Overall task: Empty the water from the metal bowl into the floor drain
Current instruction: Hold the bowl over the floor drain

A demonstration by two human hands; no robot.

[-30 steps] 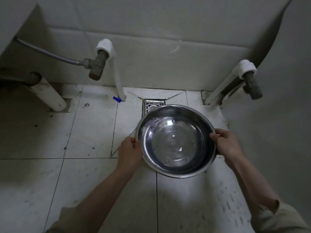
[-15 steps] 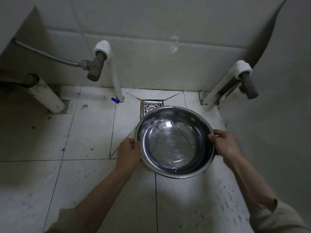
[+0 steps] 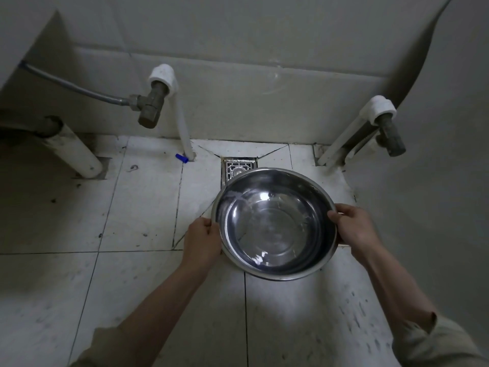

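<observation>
I hold a shiny metal bowl above the tiled floor, roughly level, with a shallow layer of clear water inside. My left hand grips its left rim and my right hand grips its right rim. The square metal floor drain lies in the floor just beyond the bowl's far edge. The bowl hides the drain's near part.
A white pipe with a metal valve stands left of the drain, a small blue piece at its foot. A second valve on white pipes stands at the right wall. A thick white drain pipe slants down at far left.
The bowl has dropped slightly in the view and stays behind the drain. The water inside has shifted a little; both hands keep their grip on the rim.
</observation>
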